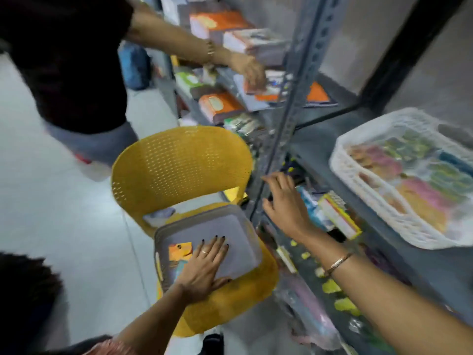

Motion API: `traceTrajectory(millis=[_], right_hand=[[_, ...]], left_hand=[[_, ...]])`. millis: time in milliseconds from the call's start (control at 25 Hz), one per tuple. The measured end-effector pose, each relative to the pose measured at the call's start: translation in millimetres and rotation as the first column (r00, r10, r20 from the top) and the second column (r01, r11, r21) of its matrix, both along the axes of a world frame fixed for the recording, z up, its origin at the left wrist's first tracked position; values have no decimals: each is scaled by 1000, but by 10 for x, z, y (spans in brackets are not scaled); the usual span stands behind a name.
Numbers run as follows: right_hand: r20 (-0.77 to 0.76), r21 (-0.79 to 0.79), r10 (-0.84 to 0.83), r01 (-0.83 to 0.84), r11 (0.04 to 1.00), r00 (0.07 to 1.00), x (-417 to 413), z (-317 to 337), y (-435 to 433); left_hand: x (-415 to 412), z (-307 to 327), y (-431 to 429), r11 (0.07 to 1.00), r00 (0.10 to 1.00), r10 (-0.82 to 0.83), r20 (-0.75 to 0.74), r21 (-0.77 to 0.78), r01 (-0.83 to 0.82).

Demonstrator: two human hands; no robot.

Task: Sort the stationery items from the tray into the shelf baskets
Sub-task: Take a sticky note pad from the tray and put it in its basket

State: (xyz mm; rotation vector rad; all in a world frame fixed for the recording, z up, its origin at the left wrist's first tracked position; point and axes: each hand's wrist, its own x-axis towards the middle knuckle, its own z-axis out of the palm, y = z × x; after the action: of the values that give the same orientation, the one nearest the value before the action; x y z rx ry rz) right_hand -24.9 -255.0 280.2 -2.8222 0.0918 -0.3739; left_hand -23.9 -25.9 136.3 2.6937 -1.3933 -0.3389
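Observation:
A grey tray [238, 226] rests on the seat of a yellow plastic chair [179, 162]. My left hand [204, 265] lies flat inside the tray, fingers spread, beside an orange and blue packet [179, 251]. My right hand [286, 203] reaches into the lower level of the grey metal shelf [320, 139], fingers apart, over blurred stationery packs [335, 213]; nothing shows in its grasp. A white shelf basket [358, 180] with pastel-coloured items stands on the shelf at the right.
Another person [69, 60] in a dark top stands at the upper left, one hand [249, 70] on orange-covered notebooks [220, 106] on the shelf. A slotted metal upright [289, 119] divides the shelf bays. Yellow packets [332, 288] lie on the bottom level. White floor lies to the left.

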Motion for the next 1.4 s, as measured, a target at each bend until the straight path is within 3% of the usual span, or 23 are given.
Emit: traceTrajectory(millis=[120,240,440,600,760,1000,1200,1400], right_hand=[[-212,16,119,-118,993,970,292,-766,454],[-444,38,200,-204,978,874,471,-1519,857],[-611,125,301,-287,950,732,720,-2524,1334],[-634,174,365,-334,926,682,918,-3087,1549],[-643,125,385,-406,905,662,1049,-3442,1658],[-589,139,450,-465,874,671,1068,-3511,1602],[-591,106,411,-439,892,694,1110,-3502,1555],[-593,109,549,-617,780,589,1078,-3529,1547]], left_hand=[[37,-461,611,986,984,154,-91,73,-148],[8,-926,980,966,960,240,-143,134,-221],[3,-1505,1066,961,959,242,-147,172,-216],[-3,-1774,1081,965,963,225,-146,167,-200],[-60,-1948,1108,973,970,211,-124,120,-197],[-68,-1989,1095,969,962,248,-111,51,-243],[-56,-1966,1088,967,960,255,-114,35,-253],[-70,-1976,1090,963,956,270,-111,25,-269]])
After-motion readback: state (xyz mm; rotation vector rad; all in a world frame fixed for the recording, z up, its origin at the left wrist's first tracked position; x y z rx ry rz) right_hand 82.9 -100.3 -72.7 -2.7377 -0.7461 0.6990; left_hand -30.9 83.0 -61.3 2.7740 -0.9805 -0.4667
